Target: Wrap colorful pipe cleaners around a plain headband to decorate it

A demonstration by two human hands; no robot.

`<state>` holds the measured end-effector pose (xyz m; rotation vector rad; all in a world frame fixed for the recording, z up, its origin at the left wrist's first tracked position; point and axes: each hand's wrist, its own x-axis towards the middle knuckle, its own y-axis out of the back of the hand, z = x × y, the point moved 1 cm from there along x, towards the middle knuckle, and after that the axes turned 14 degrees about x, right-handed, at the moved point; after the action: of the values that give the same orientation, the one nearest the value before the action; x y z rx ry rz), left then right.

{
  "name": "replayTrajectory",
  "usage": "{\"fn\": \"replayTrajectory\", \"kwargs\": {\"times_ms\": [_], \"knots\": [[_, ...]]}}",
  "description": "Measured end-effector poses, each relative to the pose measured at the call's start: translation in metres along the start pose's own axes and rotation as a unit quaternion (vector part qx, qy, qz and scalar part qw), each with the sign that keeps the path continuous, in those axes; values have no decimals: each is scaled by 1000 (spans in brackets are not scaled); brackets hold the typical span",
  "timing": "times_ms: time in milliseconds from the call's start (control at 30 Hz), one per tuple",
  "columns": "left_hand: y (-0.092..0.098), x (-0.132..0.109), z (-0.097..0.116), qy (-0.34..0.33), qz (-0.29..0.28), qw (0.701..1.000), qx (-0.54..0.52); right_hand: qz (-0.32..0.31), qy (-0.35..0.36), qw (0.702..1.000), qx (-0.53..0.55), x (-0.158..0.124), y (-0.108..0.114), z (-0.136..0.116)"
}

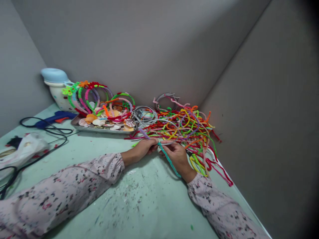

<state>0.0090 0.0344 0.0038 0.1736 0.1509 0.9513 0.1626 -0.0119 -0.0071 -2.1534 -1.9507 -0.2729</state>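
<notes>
My left hand (143,150) is closed, its fingertips pinching a thin pale wire hoop (178,127) at the near side. A fuzzy purple pipe cleaner (144,133) sticks out above these fingers. Close beside it, my right hand (177,158) is closed at the hoop, where a teal pipe cleaner (170,162) crosses the wire. The teal length hangs down in front of the right palm towards the table. The exact grip of the fingertips is partly hidden. The hoop stands up behind both hands, before a heap of coloured pipe cleaners (190,124).
A metal tray (107,130) of seashells (99,122) stands behind my left hand, with fuzzy hoops (87,99) on it. Grey wire hoops (145,115) lie beside it. Yellow-handled scissors (196,165) rest near my right wrist. Further left are a blue glue gun (53,119), black cord (65,141) and white jar (58,94).
</notes>
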Motion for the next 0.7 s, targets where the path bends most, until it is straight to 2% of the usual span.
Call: {"fn": "replayTrajectory", "kwargs": {"times_ms": [200, 300, 533, 700], "knots": [[0, 1, 1, -19, -3, 1000, 21, 28, -73, 993, 85, 0, -6, -6], [0, -1, 2, -44, -10, 998, 43, 36, -84, 990, 109, -1, -8, -8], [4, -4, 2, -41, 17, 990, 131, 42, -111, 989, 90, -3, -9, -11], [3, -8, 6, -89, 25, 985, 142, 31, -133, 987, 85, -1, -10, -17]]}}
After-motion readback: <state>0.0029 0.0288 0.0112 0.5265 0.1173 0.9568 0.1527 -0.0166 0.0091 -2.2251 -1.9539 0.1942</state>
